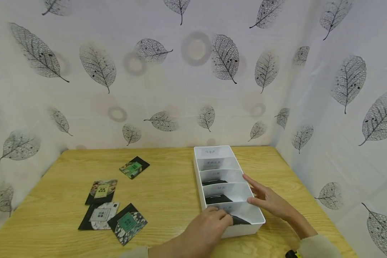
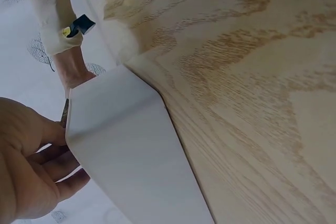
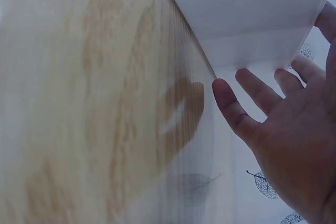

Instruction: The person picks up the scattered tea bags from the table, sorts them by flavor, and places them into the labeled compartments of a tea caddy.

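Observation:
A long white box (image 1: 258, 218) with several compartments, its dividers printed with dark characters, stands on the table. My left hand (image 1: 209, 225) reaches over the near left corner into the front compartment, fingers curled at a black packet (image 1: 240, 219); part of the packet is hidden by the hand. In the left wrist view the packet's dark edge (image 2: 64, 114) shows beside the fingers at the rim. My right hand (image 1: 269, 200) rests against the box's right side with spread fingers, its fingertips (image 3: 224, 88) along the wall. Other black packets (image 1: 217, 199) lie in the second and third compartments.
On the left of the table lie a green-labelled packet (image 1: 134, 167), a yellow-labelled packet (image 1: 101, 191), a white-patterned packet (image 1: 100, 215) and another green-labelled packet (image 1: 128, 224). A leaf-print curtain (image 1: 167, 79) surrounds the table (image 1: 167, 186). A black and yellow object (image 1: 291, 254) is by the right sleeve.

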`<state>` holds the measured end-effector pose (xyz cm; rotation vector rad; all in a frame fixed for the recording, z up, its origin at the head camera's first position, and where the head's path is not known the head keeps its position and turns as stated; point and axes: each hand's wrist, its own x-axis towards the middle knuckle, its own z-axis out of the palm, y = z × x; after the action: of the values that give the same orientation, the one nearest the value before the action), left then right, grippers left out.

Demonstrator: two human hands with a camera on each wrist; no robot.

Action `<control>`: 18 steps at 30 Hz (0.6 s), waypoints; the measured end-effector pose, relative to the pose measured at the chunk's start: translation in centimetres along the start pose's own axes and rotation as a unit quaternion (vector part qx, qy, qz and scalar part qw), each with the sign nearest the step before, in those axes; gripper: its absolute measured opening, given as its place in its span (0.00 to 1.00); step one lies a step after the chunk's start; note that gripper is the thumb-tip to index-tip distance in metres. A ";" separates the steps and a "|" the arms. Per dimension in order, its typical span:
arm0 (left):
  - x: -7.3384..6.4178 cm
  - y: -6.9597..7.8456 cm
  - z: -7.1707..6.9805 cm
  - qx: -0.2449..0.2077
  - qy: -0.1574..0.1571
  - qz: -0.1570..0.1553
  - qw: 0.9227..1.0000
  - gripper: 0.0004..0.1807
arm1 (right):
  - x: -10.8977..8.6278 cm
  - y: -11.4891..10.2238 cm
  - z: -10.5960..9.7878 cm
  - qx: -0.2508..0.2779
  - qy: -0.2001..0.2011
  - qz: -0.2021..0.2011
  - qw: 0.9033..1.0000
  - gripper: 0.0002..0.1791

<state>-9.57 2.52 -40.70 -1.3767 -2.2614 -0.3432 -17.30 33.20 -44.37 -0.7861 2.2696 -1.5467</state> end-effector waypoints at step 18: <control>-1.2 -1.3 -1.0 0.013 -0.045 -0.040 0.998 0.12 | 0.0 -0.5 0.1 0.001 0.004 0.011 1.000 0.42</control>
<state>-9.96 0.58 -40.36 -1.3147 -2.3902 -0.2817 -17.07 32.96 -43.93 -0.7532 2.2746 -1.5444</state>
